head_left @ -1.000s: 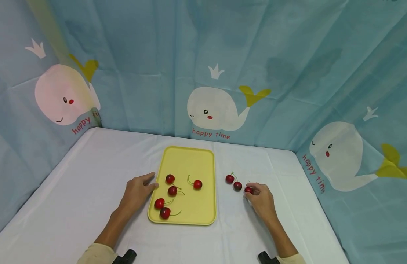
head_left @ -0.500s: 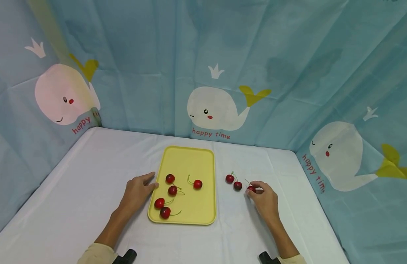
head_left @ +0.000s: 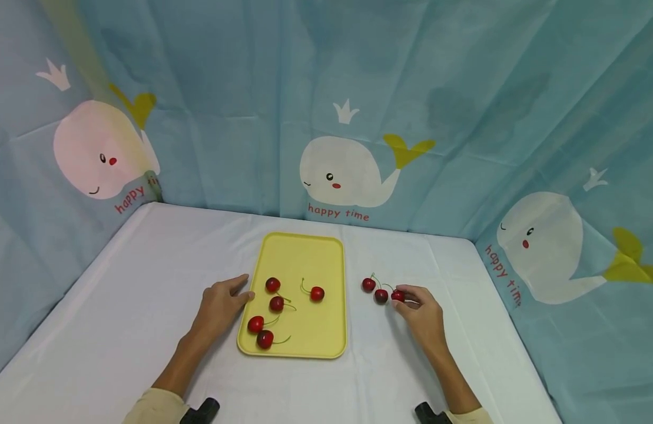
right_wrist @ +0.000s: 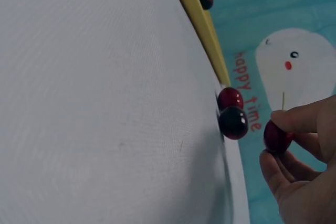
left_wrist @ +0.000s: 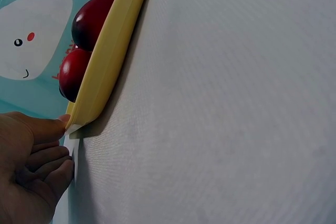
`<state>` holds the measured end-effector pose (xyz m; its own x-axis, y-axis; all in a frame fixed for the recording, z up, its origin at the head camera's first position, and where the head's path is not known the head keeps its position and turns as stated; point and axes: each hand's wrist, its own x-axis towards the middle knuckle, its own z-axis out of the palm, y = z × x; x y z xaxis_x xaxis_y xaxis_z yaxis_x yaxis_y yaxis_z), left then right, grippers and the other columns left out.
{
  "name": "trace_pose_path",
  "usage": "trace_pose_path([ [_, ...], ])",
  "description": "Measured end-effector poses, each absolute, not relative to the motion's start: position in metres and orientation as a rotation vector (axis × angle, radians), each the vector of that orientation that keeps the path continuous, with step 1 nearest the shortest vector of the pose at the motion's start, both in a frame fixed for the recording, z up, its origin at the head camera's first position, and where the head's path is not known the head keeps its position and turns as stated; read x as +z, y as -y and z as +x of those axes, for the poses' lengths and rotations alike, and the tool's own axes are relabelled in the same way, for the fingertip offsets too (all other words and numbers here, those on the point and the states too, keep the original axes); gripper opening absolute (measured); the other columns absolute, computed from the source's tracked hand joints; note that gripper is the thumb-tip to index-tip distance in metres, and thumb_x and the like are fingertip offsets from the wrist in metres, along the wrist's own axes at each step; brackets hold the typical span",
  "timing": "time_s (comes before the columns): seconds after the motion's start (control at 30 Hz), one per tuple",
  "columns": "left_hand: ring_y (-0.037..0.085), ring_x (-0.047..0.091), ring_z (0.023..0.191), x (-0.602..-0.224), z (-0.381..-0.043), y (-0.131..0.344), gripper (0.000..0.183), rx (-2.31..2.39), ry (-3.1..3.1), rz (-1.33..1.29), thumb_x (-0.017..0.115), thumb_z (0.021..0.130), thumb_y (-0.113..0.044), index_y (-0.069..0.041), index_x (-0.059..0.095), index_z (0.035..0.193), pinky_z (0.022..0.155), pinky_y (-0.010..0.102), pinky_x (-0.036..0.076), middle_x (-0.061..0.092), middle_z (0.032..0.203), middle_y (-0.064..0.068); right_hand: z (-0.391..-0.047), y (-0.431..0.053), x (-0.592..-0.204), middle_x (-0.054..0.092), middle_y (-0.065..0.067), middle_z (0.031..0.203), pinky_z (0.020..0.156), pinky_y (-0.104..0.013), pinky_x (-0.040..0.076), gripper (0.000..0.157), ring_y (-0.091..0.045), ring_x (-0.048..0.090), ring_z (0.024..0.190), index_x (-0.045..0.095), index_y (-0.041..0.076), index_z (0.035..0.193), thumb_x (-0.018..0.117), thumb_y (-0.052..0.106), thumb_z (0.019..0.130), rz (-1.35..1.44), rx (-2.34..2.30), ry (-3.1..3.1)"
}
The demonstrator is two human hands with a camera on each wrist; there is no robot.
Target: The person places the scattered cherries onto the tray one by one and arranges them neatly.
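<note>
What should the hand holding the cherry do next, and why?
I'd guess the right hand should carry its pinched cherry over to the bare right part of the yellow tray. Five cherries lie there, the left hand touches the tray, and two more cherries sit on the white cloth.

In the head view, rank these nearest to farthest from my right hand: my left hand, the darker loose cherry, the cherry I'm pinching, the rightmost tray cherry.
1. Pinched cherry: in your right hand.
2. Darker loose cherry: on the white cloth.
3. Rightmost tray cherry: right half of the yellow tray.
4. Left hand: at the tray's left edge.
</note>
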<state>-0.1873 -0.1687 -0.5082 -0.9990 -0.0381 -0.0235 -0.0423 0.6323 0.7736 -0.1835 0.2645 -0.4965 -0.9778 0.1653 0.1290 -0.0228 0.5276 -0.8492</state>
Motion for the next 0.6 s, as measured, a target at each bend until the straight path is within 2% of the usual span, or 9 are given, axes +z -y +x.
trace_pose_path([
  [0.23, 0.046, 0.050, 0.145, -0.508, -0.187, 0.169, 0.056, 1.339, -2.829, -0.072, 0.071, 0.102, -0.019, 0.000, 0.055, 0.152, 0.116, 0.061, 0.044, 0.057, 0.150, 0.026, -0.183, -0.261, -0.495, 0.071, -0.009, 0.125, 0.087, -0.010, 0.056, 0.035, -0.030, 0.074, 0.113, 0.076, 0.009, 0.124, 0.083, 0.004, 0.091, -0.063, 1.484, 2.551],
  [0.6, 0.045, 0.051, 0.144, -0.510, -0.188, 0.170, 0.055, 1.348, -2.836, -0.053, 0.070, 0.102, -0.020, -0.001, 0.056, 0.152, 0.115, 0.062, 0.045, 0.058, 0.149, 0.026, -0.179, -0.245, -0.494, 0.072, -0.007, 0.123, 0.086, -0.018, 0.061, 0.032, -0.030, 0.075, 0.106, 0.079, 0.012, 0.119, 0.082, 0.001, 0.090, 0.039, 1.646, 2.513],
])
